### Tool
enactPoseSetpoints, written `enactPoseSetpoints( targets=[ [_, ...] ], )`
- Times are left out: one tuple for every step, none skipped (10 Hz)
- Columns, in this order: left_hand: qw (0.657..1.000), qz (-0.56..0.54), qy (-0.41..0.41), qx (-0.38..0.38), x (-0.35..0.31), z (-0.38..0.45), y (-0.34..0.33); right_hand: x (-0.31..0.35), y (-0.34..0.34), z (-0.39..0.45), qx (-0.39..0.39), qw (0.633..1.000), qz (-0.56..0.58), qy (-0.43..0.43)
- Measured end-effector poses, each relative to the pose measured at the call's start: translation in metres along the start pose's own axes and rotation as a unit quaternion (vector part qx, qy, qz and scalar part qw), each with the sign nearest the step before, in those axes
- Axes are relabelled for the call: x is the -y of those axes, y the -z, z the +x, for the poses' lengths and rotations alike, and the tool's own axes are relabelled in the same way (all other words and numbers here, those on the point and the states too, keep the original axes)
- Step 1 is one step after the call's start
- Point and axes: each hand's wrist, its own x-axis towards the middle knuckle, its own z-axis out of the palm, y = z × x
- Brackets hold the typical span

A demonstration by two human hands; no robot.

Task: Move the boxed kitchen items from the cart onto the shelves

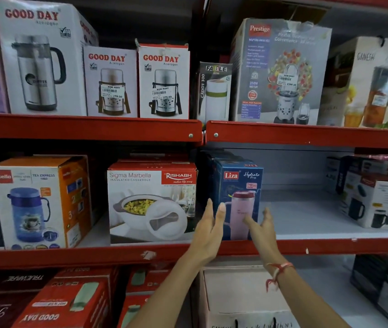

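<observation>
Flanking the blue Liza box (238, 200) with both hands, we keep our left hand (208, 235) and right hand (263, 230) spread-fingered and empty; the box stands between our fingers (221, 209) on the middle shelf (330, 245), probably being squared up beside the casserole box (152, 202).

Head view, facing shelves (88, 127) squarely, close up

Above the red shelf edge (88, 126), three white boxes read "GOOD DAY" (32, 15); the Prestige box (280, 72) reads "350W". Below that edge stand "cello TEA EXPRESS" (29, 176), "Sigma Marbella INSULATED CASSEROLE, RISHABH" (150, 178), and the blue "Liza Hydrate Pro" box (240, 176).
</observation>
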Motion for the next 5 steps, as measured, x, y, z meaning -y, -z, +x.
enactPoseSetpoints(
  targets=[
    [0.997, -0.022, 0.066, 0.042, 0.005, 0.007, -0.008, -0.008, 0.002, 0.003, 0.062, 0.998, 0.001, -0.015],
    [0.996, -0.054, 0.065, 0.032, 0.012, 0.008, -0.004, -0.011, 0.0, 0.003, 0.085, 0.996, -0.007, -0.004],
    [0.995, -0.044, 0.078, 0.038, 0.017, 0.008, 0.002, -0.011, -0.005, -0.001, 0.075, 0.997, -0.015, 0.015],
    [0.995, -0.038, 0.084, 0.042, 0.019, 0.008, 0.002, -0.01, -0.008, -0.006, 0.071, 0.997, -0.029, 0.019],
    [0.997, -0.029, 0.064, 0.029, 0.009, 0.0, 0.004, 0.004, -0.007, -0.014, 0.021, 0.995, -0.063, 0.069]
  ],
)
